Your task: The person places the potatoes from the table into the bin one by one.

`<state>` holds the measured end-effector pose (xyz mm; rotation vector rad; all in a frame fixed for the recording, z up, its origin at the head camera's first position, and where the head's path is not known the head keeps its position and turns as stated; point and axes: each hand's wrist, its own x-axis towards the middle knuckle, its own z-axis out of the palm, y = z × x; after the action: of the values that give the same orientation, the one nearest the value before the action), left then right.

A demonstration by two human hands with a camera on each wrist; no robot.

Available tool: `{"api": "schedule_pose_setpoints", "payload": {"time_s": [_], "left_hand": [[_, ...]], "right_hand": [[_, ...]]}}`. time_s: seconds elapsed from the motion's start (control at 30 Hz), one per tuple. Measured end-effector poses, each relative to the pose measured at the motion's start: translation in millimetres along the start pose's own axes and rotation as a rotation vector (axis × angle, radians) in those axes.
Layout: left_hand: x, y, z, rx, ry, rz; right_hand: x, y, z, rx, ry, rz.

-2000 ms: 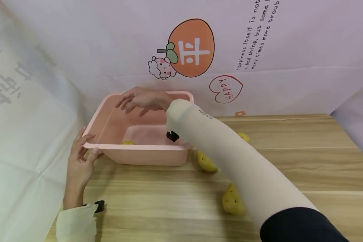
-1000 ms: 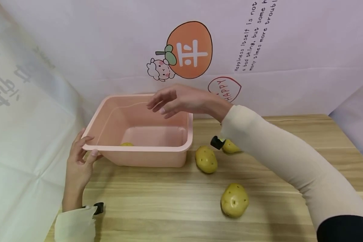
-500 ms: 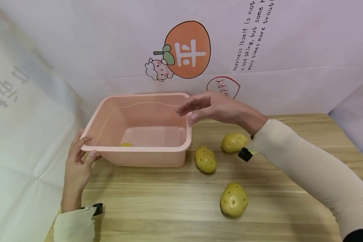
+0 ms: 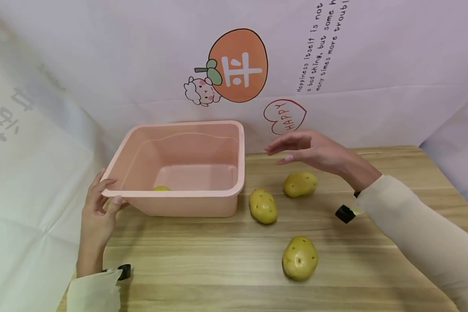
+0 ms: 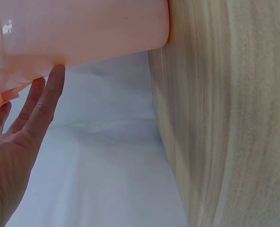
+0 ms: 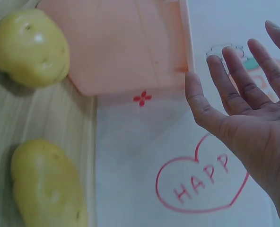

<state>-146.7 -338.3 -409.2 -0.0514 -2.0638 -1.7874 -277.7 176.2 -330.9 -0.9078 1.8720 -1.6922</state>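
A pink plastic basin [image 4: 195,203] stands at the back left of the table, with part of a potato [image 4: 161,188] showing inside over its front rim. My left hand [image 4: 97,221] grips the basin's front left corner, a finger over the rim and the thumb below it. In the left wrist view, fingertips touch the basin's outer wall [image 5: 107,28]. My right hand [image 4: 320,151] hovers in the air right of the basin, fingers extended and holding nothing. Below it lies one potato [image 4: 300,184]; another potato [image 4: 263,206] lies beside the basin, and a third potato [image 4: 300,258] lies nearer the front.
The wooden table [image 4: 203,264] meets a white printed sheet [image 4: 355,112] hung behind it. A similar white sheet [image 4: 35,182] hangs along the left, close to my left hand. Black wrist straps carry small black pieces at both cuffs.
My right hand has moved out of the basin, over its right rim, to the right above the potatoes. The left hand keeps its grip on the corner; the basin and potatoes have stayed put.
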Motion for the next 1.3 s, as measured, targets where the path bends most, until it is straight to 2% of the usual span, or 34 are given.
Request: {"api": "schedule_pose_setpoints", "payload": {"time_s": [0.3,0.63,0.87,1.0,1.1,1.3], "left_hand": [[-1.2,0.7,0.4,0.000,0.000,-0.006],[-0.9,0.8,0.3,0.019,-0.008,-0.010],[-0.8,1.7,-0.2,0.010,-0.008,-0.016],[-0.6,2.5,-0.2,0.014,-0.006,-0.016],[-0.6,2.9,0.3,0.019,-0.002,-0.016],[-0.8,2.7,1.0,0.008,0.006,-0.017]], "right_hand": [[-26.6,19.3,-19.1,0.020,0.038,-0.057],[-45.2,37.2,-25.8,-0.097,0.124,0.034],[-53.5,48.3,-25.3,-0.225,0.211,0.136],[-55.7,57.5,-26.4,-0.268,0.243,0.151],[-56.3,66.0,-28.4,-0.290,0.249,0.147],[-55.3,81.9,-32.7,-0.408,0.216,0.174]]}}
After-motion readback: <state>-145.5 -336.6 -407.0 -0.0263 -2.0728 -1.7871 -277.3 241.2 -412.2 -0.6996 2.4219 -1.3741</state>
